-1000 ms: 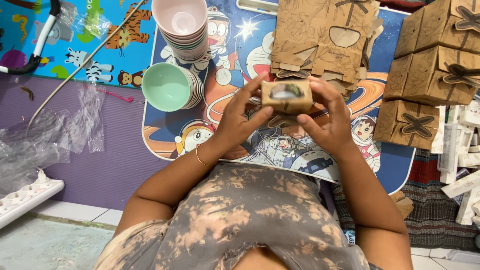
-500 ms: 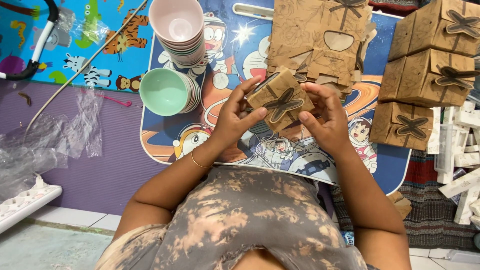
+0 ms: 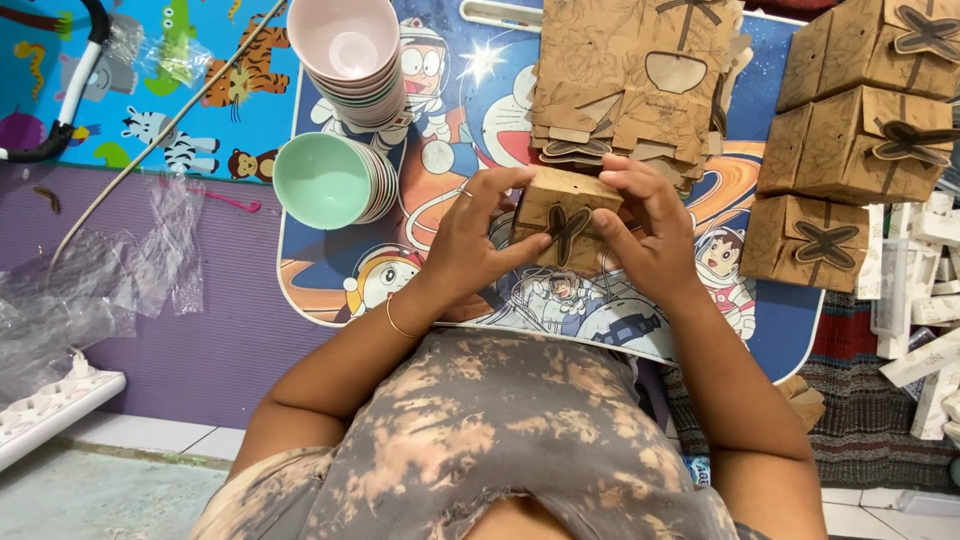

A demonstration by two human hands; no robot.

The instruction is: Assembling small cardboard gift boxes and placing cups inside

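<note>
Both hands clamp a small brown box (image 3: 562, 220) above the cartoon mat (image 3: 330, 290): the left hand (image 3: 470, 245) grips its left side, the right hand (image 3: 650, 235) its right. Flat cartons (image 3: 640, 80) lie just beyond, finished boxes (image 3: 860, 130) to the right, bowls (image 3: 325, 180) to the left.

Small box (image 3: 565, 222) sitting between left grip (image 3: 470, 245) and right grip (image 3: 650, 240), both pressing its sides, above low counter (image 3: 770, 330). Stack of flat box blanks (image 3: 630, 80) lying just beyond grip. Stack of tipped bowls (image 3: 330, 180) lying left of grip; taller stack of bowls (image 3: 350, 55) standing beyond it. Three closed boxes (image 3: 860, 140) piling right of grip. Plastic wrap (image 3: 90, 280) lying far left, off counter, on mat.
</note>
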